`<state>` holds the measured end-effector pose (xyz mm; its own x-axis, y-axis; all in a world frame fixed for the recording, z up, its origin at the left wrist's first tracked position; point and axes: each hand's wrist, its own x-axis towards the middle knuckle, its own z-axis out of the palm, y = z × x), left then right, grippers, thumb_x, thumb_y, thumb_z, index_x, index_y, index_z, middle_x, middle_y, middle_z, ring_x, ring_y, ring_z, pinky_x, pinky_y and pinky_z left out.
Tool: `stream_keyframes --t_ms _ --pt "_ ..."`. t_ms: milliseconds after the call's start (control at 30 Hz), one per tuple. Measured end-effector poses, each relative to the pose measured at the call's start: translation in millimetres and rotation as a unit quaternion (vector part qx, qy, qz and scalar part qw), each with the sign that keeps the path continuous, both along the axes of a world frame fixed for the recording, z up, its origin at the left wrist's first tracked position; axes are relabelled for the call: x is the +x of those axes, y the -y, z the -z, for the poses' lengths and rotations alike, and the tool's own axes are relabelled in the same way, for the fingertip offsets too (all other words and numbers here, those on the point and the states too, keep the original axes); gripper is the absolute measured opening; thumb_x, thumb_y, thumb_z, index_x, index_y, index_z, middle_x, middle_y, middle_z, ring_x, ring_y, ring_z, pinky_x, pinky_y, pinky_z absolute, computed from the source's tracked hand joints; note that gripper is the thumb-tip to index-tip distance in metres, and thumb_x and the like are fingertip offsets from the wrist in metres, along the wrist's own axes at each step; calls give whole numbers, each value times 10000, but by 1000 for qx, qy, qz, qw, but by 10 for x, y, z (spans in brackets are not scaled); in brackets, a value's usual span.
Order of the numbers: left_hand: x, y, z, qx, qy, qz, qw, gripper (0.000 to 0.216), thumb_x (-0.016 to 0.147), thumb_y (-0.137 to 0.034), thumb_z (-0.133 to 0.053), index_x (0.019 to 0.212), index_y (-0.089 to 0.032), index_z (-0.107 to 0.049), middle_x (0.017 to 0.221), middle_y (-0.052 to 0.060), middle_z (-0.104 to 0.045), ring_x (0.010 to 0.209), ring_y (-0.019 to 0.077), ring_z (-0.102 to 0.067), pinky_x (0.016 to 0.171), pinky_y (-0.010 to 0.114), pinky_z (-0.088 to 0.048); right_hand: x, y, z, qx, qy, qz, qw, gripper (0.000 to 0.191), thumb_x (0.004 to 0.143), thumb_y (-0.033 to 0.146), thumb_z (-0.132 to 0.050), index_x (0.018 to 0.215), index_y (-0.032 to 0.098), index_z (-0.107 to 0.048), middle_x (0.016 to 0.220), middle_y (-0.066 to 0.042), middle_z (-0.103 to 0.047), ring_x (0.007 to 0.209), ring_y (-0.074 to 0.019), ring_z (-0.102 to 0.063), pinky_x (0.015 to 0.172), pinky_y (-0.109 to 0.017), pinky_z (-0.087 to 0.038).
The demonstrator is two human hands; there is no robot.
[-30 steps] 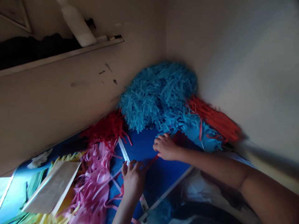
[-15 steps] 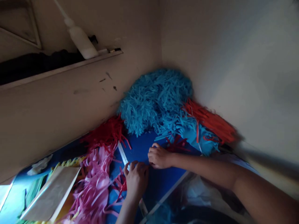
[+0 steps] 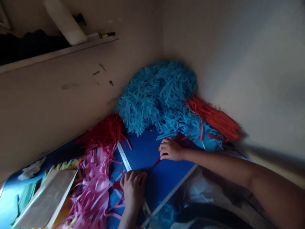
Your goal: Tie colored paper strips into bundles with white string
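Red paper strip [image 3: 154,164] lies stretched on the blue board [image 3: 166,178], pinched between both hands. Right hand [image 3: 171,149] closed on its far end; left hand [image 3: 133,187] curled over the near end. Light-blue shreds [image 3: 157,95] heaped in the wall corner [image 3: 163,47]; pink strips [image 3: 95,190] left.

The white bottle [image 3: 64,22] at eleven o'clock is cut off by the top edge. The tan board [image 3: 43,200] at seven o'clock runs out past the bottom edge. The left hand [image 3: 133,187] covers one end of the red strip [image 3: 154,163]. The right forearm at four o'clock leaves the frame.
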<state>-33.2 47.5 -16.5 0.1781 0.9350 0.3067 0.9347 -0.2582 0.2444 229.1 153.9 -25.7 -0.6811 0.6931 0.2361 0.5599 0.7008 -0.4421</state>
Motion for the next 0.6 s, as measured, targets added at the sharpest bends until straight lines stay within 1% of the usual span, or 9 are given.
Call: stream_keyframes --t_ms 67,167,300,367,400,433,467,533,600 --pt "17 -12 14 -21 16 -14 1000 156 882 -326 -610 814 -283 -744 883 15 -733 896 241 -584 845 410 -337 -17 -11 -13 -14 3 8 1000 94 796 331 -778 755 254 -744 908 7 -701 935 -182 -543 841 -350 -290" --pt "70 -43 -2 -32 11 -34 999 170 875 -365 -617 797 -269 -734 863 20 -728 889 247 -587 830 407 -332 -63 -4 -57 -36 15 23 999 70 781 284 -768 738 241 -734 916 8 -690 941 -182 -548 846 -345 -300" --pt "145 -123 -92 -53 -23 -57 997 194 876 -340 -598 745 -256 -714 840 30 -720 888 253 -590 829 418 -322 -145 -19 -161 -64 52 60 995 89 746 221 -728 660 212 -708 855 -15 -675 914 -211 -546 811 -345 -315" --pt "171 -164 -160 -69 -50 -53 995 168 859 -322 -609 741 -255 -707 847 33 -713 884 256 -587 827 423 -331 -180 -48 -225 -76 74 70 992 104 720 214 -725 621 212 -693 806 -17 -663 892 -221 -548 786 -339 -323" --pt "181 -179 -194 -70 -64 -41 995 145 854 -311 -611 765 -257 -711 869 36 -712 898 260 -585 839 429 -337 -190 -63 -258 -81 83 70 991 101 712 219 -727 618 215 -690 797 -16 -661 886 -223 -550 779 -336 -326" --pt "188 -188 -224 -64 -79 -19 995 125 856 -286 -604 816 -267 -720 912 39 -713 931 267 -582 868 442 -341 -196 -75 -289 -84 91 69 990 92 709 228 -732 628 219 -689 799 -14 -662 885 -223 -552 777 -335 -330" --pt "195 -192 -248 -54 -94 13 994 150 862 -243 -587 888 -289 -728 962 39 -713 975 274 -576 909 462 -334 -197 -81 -319 -86 98 67 989 78 710 242 -738 651 223 -691 809 -13 -664 884 -221 -555 778 -335 -334" --pt "207 -185 -274 -30 -122 74 989 333 863 -132 -537 1026 -359 -717 1028 27 -716 1043 285 -561 982 514 -294 -193 -65 -372 -88 108 69 988 78 718 269 -752 711 222 -690 829 -15 -670 884 -218 -558 793 -346 -342" --pt "221 -174 -279 -22 -134 103 985 465 847 -60 -508 1077 -414 -702 1029 13 -726 1052 292 -560 999 551 -275 -192 -10 -406 -62 112 64 990 99 744 285 -754 773 216 -689 879 -31 -677 931 -232 -550 840 -385 -345"
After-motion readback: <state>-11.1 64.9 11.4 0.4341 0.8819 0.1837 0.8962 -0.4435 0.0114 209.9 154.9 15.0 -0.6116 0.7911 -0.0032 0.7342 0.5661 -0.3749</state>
